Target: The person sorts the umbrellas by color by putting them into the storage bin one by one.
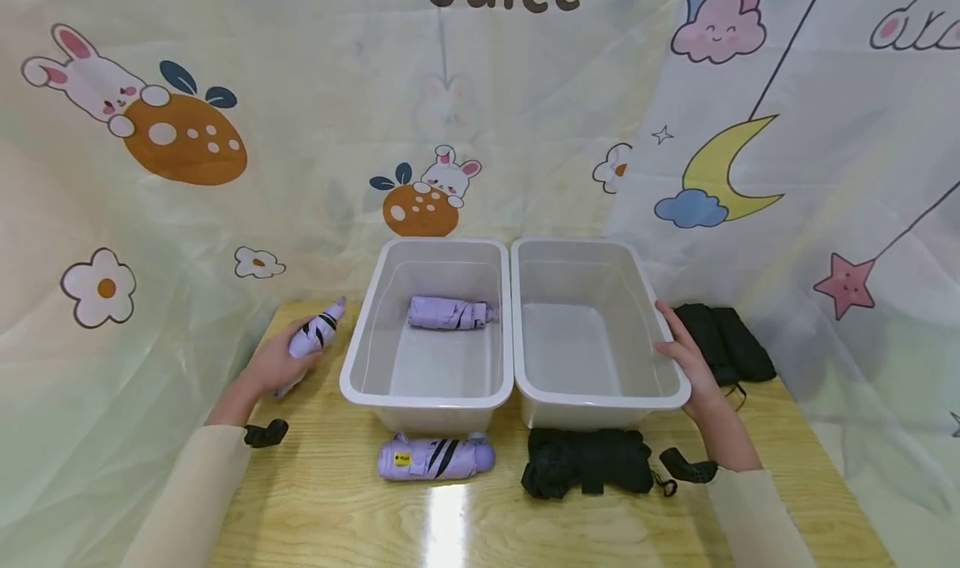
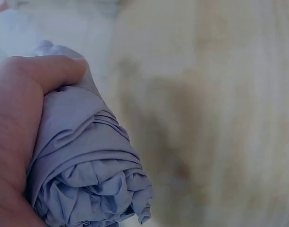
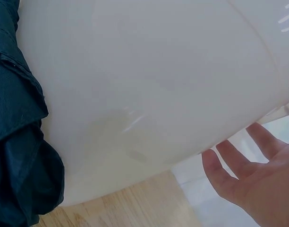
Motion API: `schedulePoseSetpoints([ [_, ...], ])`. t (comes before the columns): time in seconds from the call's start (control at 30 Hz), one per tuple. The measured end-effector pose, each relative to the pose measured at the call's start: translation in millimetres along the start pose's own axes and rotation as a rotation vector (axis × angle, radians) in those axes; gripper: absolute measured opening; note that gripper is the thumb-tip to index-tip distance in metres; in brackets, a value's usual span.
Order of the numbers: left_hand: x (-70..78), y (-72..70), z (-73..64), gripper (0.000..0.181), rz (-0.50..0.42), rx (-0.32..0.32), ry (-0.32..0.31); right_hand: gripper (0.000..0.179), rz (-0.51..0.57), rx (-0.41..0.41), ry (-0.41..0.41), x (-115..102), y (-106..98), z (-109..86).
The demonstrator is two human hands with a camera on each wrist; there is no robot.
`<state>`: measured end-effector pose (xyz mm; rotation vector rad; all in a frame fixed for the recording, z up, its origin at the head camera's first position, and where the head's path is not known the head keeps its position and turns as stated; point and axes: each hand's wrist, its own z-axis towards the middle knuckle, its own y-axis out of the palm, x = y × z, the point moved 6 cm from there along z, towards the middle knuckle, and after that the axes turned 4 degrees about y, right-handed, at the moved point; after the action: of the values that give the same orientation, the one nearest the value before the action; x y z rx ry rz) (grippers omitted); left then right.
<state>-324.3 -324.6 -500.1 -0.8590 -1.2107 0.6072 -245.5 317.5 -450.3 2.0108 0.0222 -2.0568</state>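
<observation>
My left hand (image 1: 281, 358) grips a folded lilac umbrella (image 1: 317, 335) at the left of the table, its tip angled up and toward the bins. In the left wrist view the thumb lies across the umbrella's gathered fabric (image 2: 92, 156). My right hand (image 1: 693, 368) holds the right rim of the right white bin (image 1: 600, 401), which is bare inside. Several of its fingertips (image 3: 225, 146) meet the bin's outer wall in the right wrist view. Inside the left white bin (image 1: 423, 401) lies another folded lilac umbrella (image 1: 448, 312).
A lilac umbrella (image 1: 435, 457) with a yellow tag lies before the left bin. A black folded umbrella (image 1: 588, 461) lies before the right bin. More black folded cloth (image 1: 723, 343) sits at the far right. A printed curtain (image 1: 315, 135) hangs behind the wooden table (image 1: 337, 518).
</observation>
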Motion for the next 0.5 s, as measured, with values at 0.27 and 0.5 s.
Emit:
schedulePoseSetpoints([
  [0.27,42.2,-49.0,10.7,0.067,-0.031,0.074,0.248,0.063,0.009,0.003,0.002,0,1,-0.8],
  [0.5,95.5,-81.7,26.0,0.066,0.021,0.058,0.376,0.062,0.002,0.001,0.003,-1,1,-0.3],
])
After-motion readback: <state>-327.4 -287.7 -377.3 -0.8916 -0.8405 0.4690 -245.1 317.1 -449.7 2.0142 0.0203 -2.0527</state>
